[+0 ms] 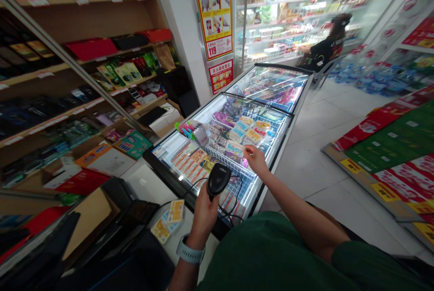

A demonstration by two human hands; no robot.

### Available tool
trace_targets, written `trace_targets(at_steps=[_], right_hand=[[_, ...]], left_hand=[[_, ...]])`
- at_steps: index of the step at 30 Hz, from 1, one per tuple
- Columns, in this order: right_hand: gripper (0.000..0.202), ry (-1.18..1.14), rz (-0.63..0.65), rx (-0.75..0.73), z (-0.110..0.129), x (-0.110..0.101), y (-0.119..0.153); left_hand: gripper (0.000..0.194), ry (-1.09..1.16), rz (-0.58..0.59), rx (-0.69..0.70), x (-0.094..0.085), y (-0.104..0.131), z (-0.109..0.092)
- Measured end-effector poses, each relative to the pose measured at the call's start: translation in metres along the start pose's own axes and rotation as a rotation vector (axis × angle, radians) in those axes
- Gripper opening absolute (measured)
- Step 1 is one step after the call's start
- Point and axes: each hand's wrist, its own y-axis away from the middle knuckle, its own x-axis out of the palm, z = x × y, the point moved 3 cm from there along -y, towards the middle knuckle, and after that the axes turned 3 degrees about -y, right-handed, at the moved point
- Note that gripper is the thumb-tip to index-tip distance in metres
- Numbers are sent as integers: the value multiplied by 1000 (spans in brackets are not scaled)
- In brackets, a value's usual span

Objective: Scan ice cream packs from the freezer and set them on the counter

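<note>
My left hand [205,207] is wrapped around the handle of a black barcode scanner [219,180], whose head points away from me over the near end of a glass-topped chest freezer [271,169]. A black cable loops down beside it. Farther forward, my right hand [256,159] pinches the right edge of a flat white and pale-blue packet [234,148] above the glass. Just beyond that packet lie several similar small packets [256,135], yellow, orange and white. More such packets [176,212] rest on the white counter [139,178] left of the scanner.
Wire baskets of goods show through the freezer glass. Colourful items [185,129] stand on its left edge. Shelving [101,55] fills the left side, stacked cartons [383,146] the right. A person [327,51] is beyond the freezer, by a lit display fridge [271,24].
</note>
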Motion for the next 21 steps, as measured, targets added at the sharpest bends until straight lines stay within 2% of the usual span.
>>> trace_targets(at_steps=[4,15,21], right_hand=[[28,-12,8,-7,-2,0,1],[28,-38,9,-3,-1,-1,1],[27,-12,10,-2,-5,1,1]], left_hand=[[46,-40,-4,13,1,0,0],[44,27,-30,-40,-1,0,-3],[42,24,-29,-25,-1,1,-4]])
